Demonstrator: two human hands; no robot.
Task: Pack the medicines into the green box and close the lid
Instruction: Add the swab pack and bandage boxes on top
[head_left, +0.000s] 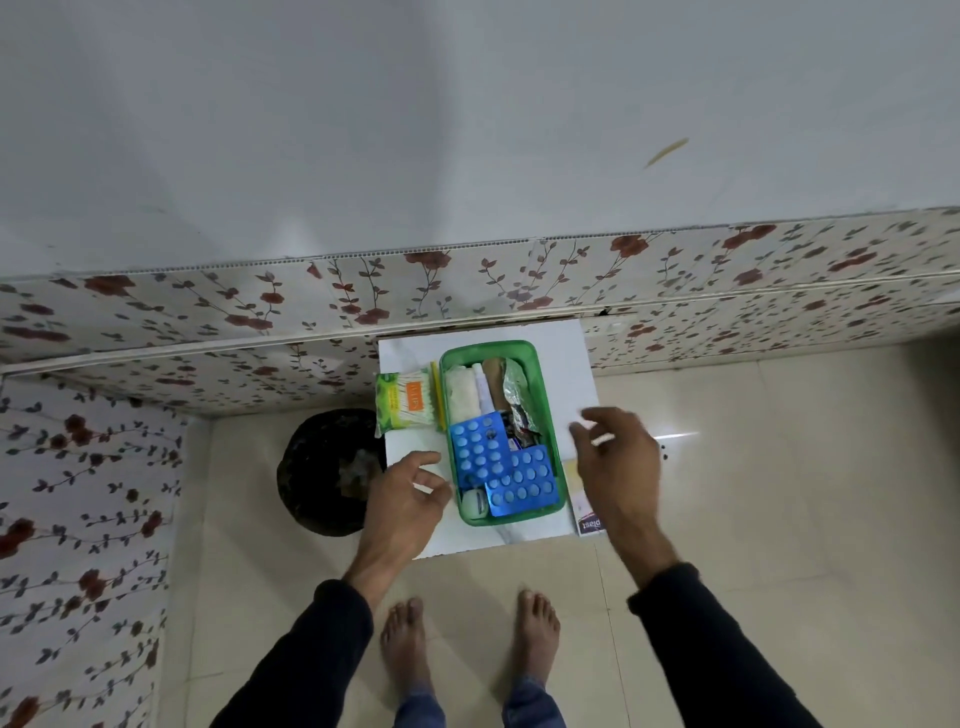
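Observation:
The green box (546, 410) stands open on a small white table (571, 364). Inside lie two blue blister packs (480, 449), a white roll, a tube, a silver strip and other small items. A green-and-white packet of cotton buds (408, 400) lies against the box's left wall, with a yellow edge beside it. My left hand (410, 493) hovers just left of the box, fingers apart and holding nothing. My right hand (615, 457) hovers just right of the box, fingers spread, empty. A white carton (587, 512) lies under my right wrist. No lid can be made out.
A black round bin (327, 473) stands on the floor left of the table. The floral-papered wall runs behind and to the left. Beige floor tiles and my bare feet (467, 639) are in front of the table.

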